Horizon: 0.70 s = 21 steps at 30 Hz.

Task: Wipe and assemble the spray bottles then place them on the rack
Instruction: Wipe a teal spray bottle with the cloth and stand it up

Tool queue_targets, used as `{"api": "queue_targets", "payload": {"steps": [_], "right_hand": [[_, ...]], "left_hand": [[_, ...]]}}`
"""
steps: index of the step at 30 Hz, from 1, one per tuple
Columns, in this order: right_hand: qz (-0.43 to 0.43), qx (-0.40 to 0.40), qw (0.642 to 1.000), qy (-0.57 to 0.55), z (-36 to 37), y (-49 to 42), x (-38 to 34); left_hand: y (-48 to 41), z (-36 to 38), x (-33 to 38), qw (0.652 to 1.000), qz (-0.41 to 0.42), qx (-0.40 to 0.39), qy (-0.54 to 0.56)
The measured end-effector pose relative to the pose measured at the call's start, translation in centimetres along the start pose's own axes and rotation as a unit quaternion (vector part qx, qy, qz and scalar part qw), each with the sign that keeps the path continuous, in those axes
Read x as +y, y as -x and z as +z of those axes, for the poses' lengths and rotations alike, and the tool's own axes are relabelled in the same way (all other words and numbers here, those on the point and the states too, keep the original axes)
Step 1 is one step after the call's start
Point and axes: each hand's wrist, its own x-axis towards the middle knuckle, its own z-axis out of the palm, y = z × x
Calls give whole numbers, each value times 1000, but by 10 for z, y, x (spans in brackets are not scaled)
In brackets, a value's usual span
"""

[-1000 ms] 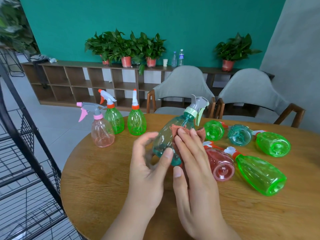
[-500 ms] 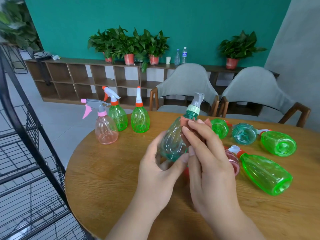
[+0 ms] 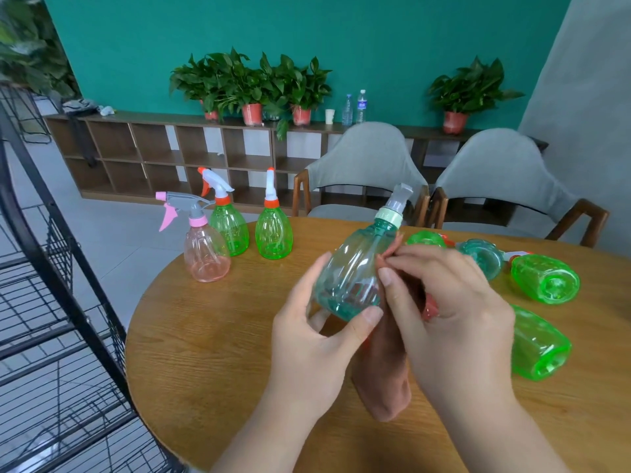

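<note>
Above a round wooden table [image 3: 218, 353], teal spray bottle [image 3: 355, 268] tilted, base gripped between left hand [image 3: 307, 343] thumb and fingers, right hand [image 3: 447, 312] fingertips pinching a pinkish cloth [image 3: 386, 380] against its side.

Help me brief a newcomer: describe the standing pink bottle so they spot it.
On the round table, three bottles stand at the far left. The pink bottle is leftmost, nearest the rack. Its neighbours are green; its head is grey.
</note>
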Motion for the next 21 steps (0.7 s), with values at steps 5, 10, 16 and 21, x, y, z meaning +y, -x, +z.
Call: {"api": "queue_targets", "payload": {"steps": [5,10,16,21], "right_hand": [[-22,-31,999,0,5,5,-2],[4,22,1000,18,-1,-3,9],[9,19,999,24,9,7,0],[-52,-15,998,-25,15,15,-7]], "left_hand": [[-6,-5,1,1000,3,10,-7],[-1,-5,1,999,-7,-22,-34],[2,2,-2,998,10,-4,-64],[1,2,-5,994,46,18,-101]]}}
